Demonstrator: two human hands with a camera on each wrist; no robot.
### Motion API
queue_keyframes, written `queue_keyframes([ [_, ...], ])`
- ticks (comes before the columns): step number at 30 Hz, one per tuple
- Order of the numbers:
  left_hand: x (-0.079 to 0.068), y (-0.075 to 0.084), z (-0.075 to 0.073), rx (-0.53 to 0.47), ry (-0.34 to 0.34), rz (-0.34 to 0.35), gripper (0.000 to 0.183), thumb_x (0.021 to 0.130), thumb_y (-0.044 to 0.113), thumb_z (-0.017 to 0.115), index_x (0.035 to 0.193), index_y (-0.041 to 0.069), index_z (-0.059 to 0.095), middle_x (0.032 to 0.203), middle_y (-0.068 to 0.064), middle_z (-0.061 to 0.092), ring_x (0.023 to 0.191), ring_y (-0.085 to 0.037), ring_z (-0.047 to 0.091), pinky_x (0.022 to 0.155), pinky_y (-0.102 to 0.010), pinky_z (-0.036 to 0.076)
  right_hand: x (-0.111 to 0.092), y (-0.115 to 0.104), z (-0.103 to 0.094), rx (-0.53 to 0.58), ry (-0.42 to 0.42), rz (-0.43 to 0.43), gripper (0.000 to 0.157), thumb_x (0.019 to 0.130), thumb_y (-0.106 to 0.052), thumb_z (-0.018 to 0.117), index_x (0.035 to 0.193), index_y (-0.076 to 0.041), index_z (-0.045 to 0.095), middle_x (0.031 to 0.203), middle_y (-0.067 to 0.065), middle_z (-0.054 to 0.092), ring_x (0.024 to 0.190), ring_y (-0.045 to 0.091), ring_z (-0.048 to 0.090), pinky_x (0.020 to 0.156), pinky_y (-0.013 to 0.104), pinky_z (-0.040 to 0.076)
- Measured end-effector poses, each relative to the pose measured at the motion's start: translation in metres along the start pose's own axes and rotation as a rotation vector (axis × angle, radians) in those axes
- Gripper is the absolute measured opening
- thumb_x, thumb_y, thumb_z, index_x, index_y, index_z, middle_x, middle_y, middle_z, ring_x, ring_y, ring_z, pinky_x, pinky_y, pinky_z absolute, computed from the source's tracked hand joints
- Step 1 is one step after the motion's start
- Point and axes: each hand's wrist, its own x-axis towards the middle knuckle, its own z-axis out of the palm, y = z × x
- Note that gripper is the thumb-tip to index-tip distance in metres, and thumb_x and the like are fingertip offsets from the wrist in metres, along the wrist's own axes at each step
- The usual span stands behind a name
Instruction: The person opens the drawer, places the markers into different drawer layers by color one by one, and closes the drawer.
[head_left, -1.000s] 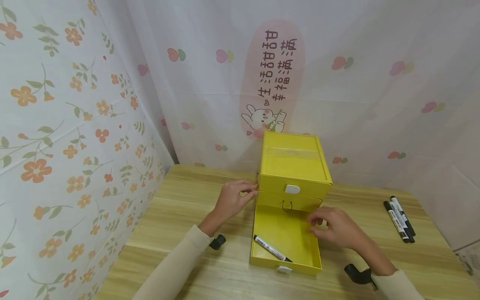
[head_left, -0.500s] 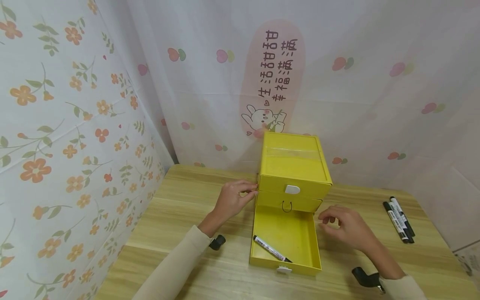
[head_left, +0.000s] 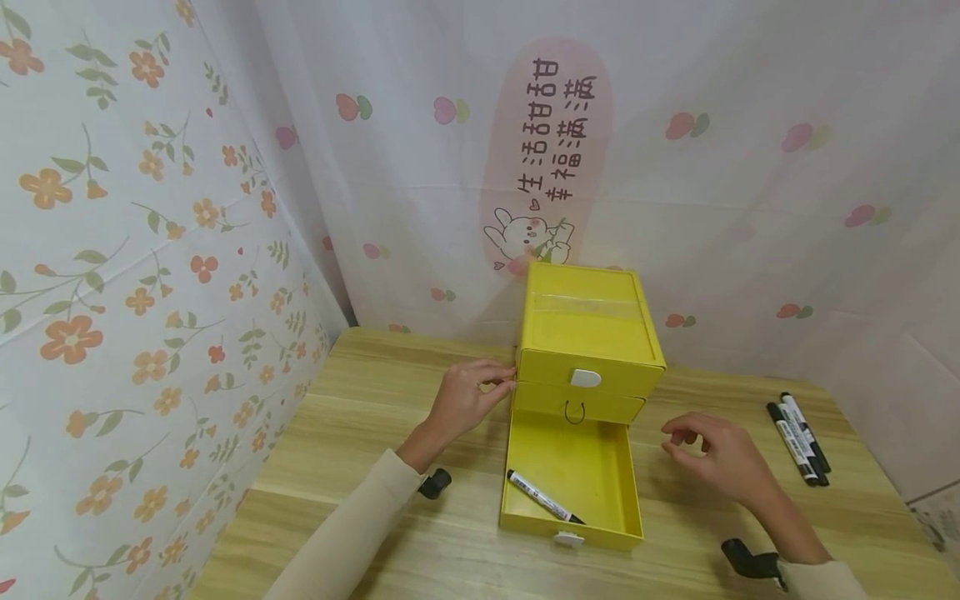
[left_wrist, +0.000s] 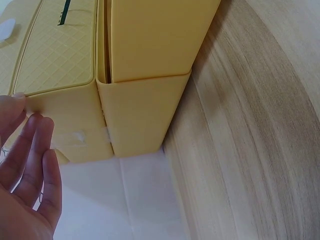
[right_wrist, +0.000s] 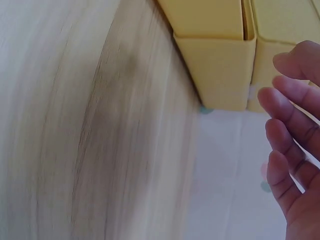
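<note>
A yellow drawer cabinet [head_left: 588, 312] stands on the wooden table. Its bottom drawer [head_left: 573, 454] is pulled far out, and a white marker with black ends [head_left: 543, 497] lies slantwise in the front of it. My left hand [head_left: 467, 396] rests its fingertips on the cabinet's left side; in the left wrist view the thumb [left_wrist: 11, 112] is at the front edge by the upper drawers. Off to the right of the pulled-out drawer, my right hand [head_left: 716, 454] hovers with loosely bent fingers [right_wrist: 285, 135] and nothing in them.
More white-and-black markers [head_left: 791, 442] lie together on the table's right side. The top drawer has a white tab [head_left: 585, 378], the middle one a dark loop [head_left: 574, 413]. A printed curtain [head_left: 420, 208] hangs close behind the cabinet.
My right hand has moved from over the bottom drawer's right wall out to the right, away from the cabinet. My left hand, the drawer and the markers stay where they were.
</note>
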Motion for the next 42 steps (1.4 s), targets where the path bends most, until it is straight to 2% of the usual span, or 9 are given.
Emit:
queue_keyframes([
  [4,0.001,0.001,0.0,-0.004,-0.007,-0.001,0.02,0.096,0.012,0.087,0.111,-0.001,0.086,0.11,-0.012,0.083,0.09,-0.026,0.081,0.071,-0.03,0.065,-0.004,0.007,-0.002,-0.003,0.019,0.011,0.029,0.079,-0.002,0.094,0.101,-0.017,0.082,0.091,-0.01,0.074,0.076,0.006,0.063,0.058,0.026,0.049],
  [14,-0.002,0.004,0.002,-0.04,-0.028,-0.059,0.027,0.099,0.012,0.085,0.12,-0.004,0.082,0.115,-0.016,0.081,0.09,-0.028,0.082,0.072,-0.041,0.067,-0.01,0.018,-0.01,-0.016,0.024,0.057,0.027,0.081,-0.003,0.093,0.102,-0.016,0.083,0.091,-0.007,0.075,0.076,0.006,0.064,0.057,0.026,0.05],
  [23,-0.005,0.001,0.008,-0.026,-0.053,-0.094,0.033,0.099,0.014,0.085,0.126,-0.005,0.08,0.118,-0.016,0.081,0.095,-0.028,0.082,0.079,-0.045,0.068,-0.019,0.038,-0.019,-0.039,0.028,0.18,0.019,0.088,-0.009,0.091,0.106,-0.009,0.083,0.09,-0.005,0.076,0.079,0.003,0.062,0.06,0.027,0.051],
  [29,-0.007,0.0,0.01,-0.019,-0.103,-0.195,0.036,0.101,0.019,0.084,0.129,-0.002,0.079,0.118,-0.015,0.081,0.095,-0.03,0.082,0.083,-0.043,0.067,-0.031,0.057,-0.026,-0.027,0.056,0.276,0.021,0.092,-0.014,0.089,0.11,-0.008,0.082,0.089,-0.005,0.077,0.082,-0.006,0.061,0.062,0.02,0.051],
  [31,-0.008,-0.001,0.011,-0.024,-0.114,-0.224,0.037,0.101,0.021,0.083,0.13,-0.001,0.079,0.118,-0.015,0.081,0.094,-0.031,0.082,0.083,-0.042,0.067,-0.036,0.064,-0.03,-0.012,0.059,0.313,0.024,0.093,-0.016,0.089,0.114,-0.007,0.082,0.092,-0.002,0.078,0.084,-0.009,0.06,0.063,0.017,0.05],
  [33,-0.008,-0.002,0.012,-0.029,-0.119,-0.237,0.037,0.101,0.022,0.083,0.13,-0.001,0.079,0.118,-0.015,0.081,0.093,-0.03,0.082,0.082,-0.041,0.067,-0.042,0.073,-0.033,-0.018,0.048,0.362,0.028,0.096,-0.021,0.087,0.118,-0.005,0.081,0.098,0.004,0.079,0.085,-0.012,0.057,0.065,0.02,0.051],
  [37,-0.008,-0.001,0.013,-0.051,-0.117,-0.235,0.036,0.101,0.021,0.084,0.129,-0.003,0.08,0.12,-0.016,0.081,0.093,-0.03,0.082,0.082,-0.038,0.067,-0.054,0.088,-0.041,-0.063,0.008,0.5,0.04,0.101,-0.032,0.082,0.126,-0.002,0.077,0.114,0.02,0.078,0.09,-0.002,0.06,0.07,0.035,0.05],
  [39,-0.009,-0.001,0.013,-0.074,-0.114,-0.233,0.036,0.1,0.019,0.084,0.128,-0.004,0.079,0.12,-0.017,0.081,0.093,-0.031,0.082,0.082,-0.039,0.067,-0.059,0.094,-0.046,-0.093,0.004,0.558,0.044,0.103,-0.035,0.08,0.128,0.001,0.075,0.119,0.026,0.076,0.092,0.015,0.066,0.07,0.04,0.047],
  [42,-0.009,0.0,0.013,-0.102,-0.113,-0.243,0.037,0.101,0.019,0.083,0.129,-0.005,0.079,0.119,-0.018,0.081,0.094,-0.031,0.082,0.084,-0.042,0.067,-0.064,0.103,-0.052,-0.133,0.02,0.615,0.045,0.101,-0.034,0.08,0.126,0.004,0.074,0.118,0.029,0.075,0.095,0.039,0.069,0.069,0.042,0.045],
])
